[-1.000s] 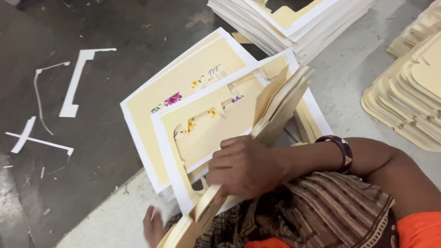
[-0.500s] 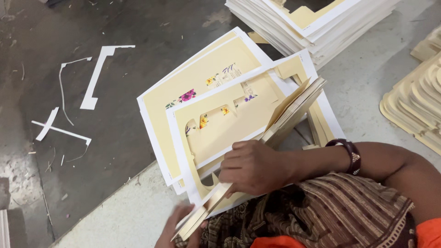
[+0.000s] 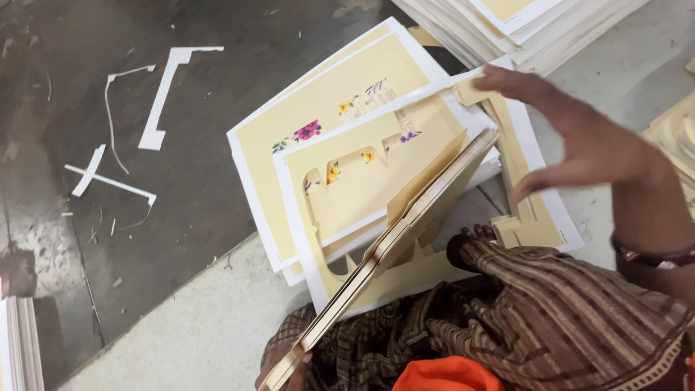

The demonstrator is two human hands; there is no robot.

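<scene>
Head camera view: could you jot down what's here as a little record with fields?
Setting: grey floor, person seated over it
Right hand: open, fingers spread above the die-cut cream sheet
Left hand: grips the lower end of a tilted bundle of cut card pieces
Underneath: floral printed sheets
Nearby: white paper offcuts, tall sheet stack

The right hand (image 3: 579,137) hovers open, fingers spread, over the die-cut cream sheet (image 3: 376,195) at the centre, its fingertips at the sheet's one o'clock corner; the left hand (image 3: 279,366), mostly hidden at six o'clock, pinches the lower end of a tilted bundle of cut cards (image 3: 405,232). White paper offcuts (image 3: 163,94) lie on the dark floor (image 3: 87,217) at ten o'clock; a stack of sheets (image 3: 536,25) sits at one o'clock.
</scene>
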